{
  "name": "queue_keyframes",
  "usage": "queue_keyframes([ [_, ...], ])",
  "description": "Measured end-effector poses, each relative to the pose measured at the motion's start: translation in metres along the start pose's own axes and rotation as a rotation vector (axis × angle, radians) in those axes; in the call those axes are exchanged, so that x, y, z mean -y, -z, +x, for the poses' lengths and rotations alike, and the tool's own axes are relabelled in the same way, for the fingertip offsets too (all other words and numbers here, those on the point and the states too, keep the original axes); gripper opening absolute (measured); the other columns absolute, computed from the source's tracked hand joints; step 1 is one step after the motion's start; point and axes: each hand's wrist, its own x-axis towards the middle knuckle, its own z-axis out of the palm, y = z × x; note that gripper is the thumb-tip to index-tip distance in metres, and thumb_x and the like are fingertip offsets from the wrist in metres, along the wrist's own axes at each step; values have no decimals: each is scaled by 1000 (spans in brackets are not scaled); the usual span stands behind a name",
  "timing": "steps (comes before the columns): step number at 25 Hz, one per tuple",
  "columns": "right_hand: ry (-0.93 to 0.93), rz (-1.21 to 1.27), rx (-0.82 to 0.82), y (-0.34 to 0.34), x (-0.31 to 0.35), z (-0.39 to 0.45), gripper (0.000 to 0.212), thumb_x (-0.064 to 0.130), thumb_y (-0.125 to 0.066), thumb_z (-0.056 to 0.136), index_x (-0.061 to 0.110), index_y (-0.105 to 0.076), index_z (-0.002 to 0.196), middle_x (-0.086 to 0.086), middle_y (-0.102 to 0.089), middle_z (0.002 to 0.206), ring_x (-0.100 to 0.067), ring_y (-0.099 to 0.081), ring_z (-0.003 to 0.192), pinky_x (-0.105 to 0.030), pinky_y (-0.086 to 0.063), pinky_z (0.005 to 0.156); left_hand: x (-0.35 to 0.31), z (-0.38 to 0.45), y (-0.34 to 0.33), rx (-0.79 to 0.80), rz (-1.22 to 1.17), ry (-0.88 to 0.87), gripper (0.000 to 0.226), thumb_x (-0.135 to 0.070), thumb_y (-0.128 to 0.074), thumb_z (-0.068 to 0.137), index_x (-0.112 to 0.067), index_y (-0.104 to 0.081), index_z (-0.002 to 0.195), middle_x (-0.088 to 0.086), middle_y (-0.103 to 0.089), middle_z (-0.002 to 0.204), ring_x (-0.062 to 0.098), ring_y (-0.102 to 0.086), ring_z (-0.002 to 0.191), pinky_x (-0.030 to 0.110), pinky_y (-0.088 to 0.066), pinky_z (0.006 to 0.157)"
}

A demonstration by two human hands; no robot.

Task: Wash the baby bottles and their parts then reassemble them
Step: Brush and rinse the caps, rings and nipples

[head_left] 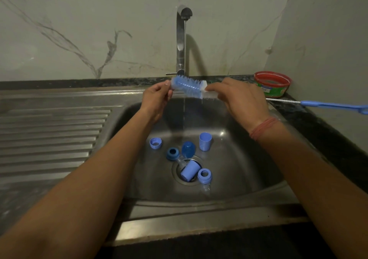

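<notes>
Marble wall [99, 29] backs a steel sink [249, 159], and your two hands meet high over the basin with a clear bottle [187, 86] held level between them, a blue brush [184, 83] filling its inside. Your left hand [157, 97] pinches the far-left end, fingers curled round it; your right hand [237, 97] grips the other end, fingers curled over it, though you cannot tell from here exactly how the thumb sits. Water from the tap [182, 39] falls just behind and below your fingertips, and drips hang from the bottle under your right fingers, so the plastic is wet and could twist or slip out of a light pinch. Well below your hands lie the loose parts: a cup-shaped cap [205, 141], a darker blue cap [188, 149], a cap [190, 172] lying right on the drain [179, 167], two rings [204, 176] [172, 153] and a small lid [155, 143]. A dropped bottle would land among them and knock them about. Beyond your right wrist a thin brush [318, 104] overhangs the counter beside a red tub [271, 84]; a wide elbow swing could sweep it off.
</notes>
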Motion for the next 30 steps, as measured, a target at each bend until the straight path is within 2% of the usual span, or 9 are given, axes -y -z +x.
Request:
queue_keyframes([
  [7, 72, 3, 24, 7, -1, 0, 34, 17, -60, 91, 38, -63, 118, 1, -66, 96, -30, -65, 81, -34, -47, 60, -2, -2, 8, -28, 284, -9, 30, -35, -55, 99, -9, -69, 94, 1, -61, 74, 6, -51, 63, 19, -45, 66],
  [10, -58, 198, 91, 12, 2, -2, 35, 19, -59, 90, 35, -64, 120, -1, -71, 105, -29, -65, 92, -35, -52, 75, -4, -6, 3, 8, 316, -92, 22, -27, -52, 102, -14, -68, 96, 0, -62, 77, 5, -53, 65, 18, -50, 68],
  [13, -289, 503, 228, 15, 5, 0, 37, 13, -63, 89, 26, -64, 123, -2, -68, 116, -21, -64, 103, -22, -45, 83, -6, -7, -1, 25, 258, -150, 15, -14, -54, 100, -14, -69, 104, 1, -70, 93, 2, -61, 75, 18, -53, 75],
  [17, -625, 1016, 438, 21, 0, 0, 32, 5, -61, 90, 21, -67, 116, 5, -70, 70, -5, -53, 44, -18, -43, 42, -6, -6, 2, 94, 260, -205, 20, -6, -55, 98, -6, -67, 114, 5, -70, 108, 7, -68, 95, 20, -54, 85],
  [19, -511, 863, 358, 17, -5, -1, 32, 9, -65, 88, 25, -67, 116, 2, -75, 90, -10, -65, 69, -25, -54, 64, -6, -7, 0, 95, 241, -193, 21, -6, -56, 98, -4, -66, 117, 7, -70, 107, 7, -67, 92, 20, -54, 85],
  [21, -276, 435, 193, 10, -8, -3, 32, 19, -67, 88, 28, -67, 119, -1, -71, 110, -21, -66, 99, -36, -52, 86, -6, -8, 1, 62, 274, -158, 24, -11, -55, 99, -2, -66, 119, 6, -70, 99, 3, -63, 76, 18, -55, 77],
  [23, -102, 163, 30, 9, -6, -5, 32, 21, -63, 90, 32, -66, 119, -1, -72, 107, -28, -66, 97, -40, -53, 77, -5, -8, 4, 52, 315, -112, 25, -17, -53, 101, -2, -67, 116, 5, -67, 87, 3, -56, 66, 18, -52, 69],
  [26, 56, 109, -96, 8, -10, -7, 33, 14, -64, 88, 32, -67, 116, -1, -71, 92, -30, -67, 81, -38, -52, 61, -5, -8, 4, 56, 313, -48, 28, -26, -51, 102, -7, -68, 92, 2, -58, 70, 6, -49, 59, 17, -46, 61],
  [30, -78, 184, 34, 7, -7, -3, 32, 22, -61, 90, 35, -66, 119, -2, -73, 101, -28, -66, 89, -38, -54, 75, -5, -7, 6, 84, 346, -96, 23, -21, -49, 103, -6, -65, 102, 3, -60, 77, 5, -52, 63, 20, -49, 67],
])
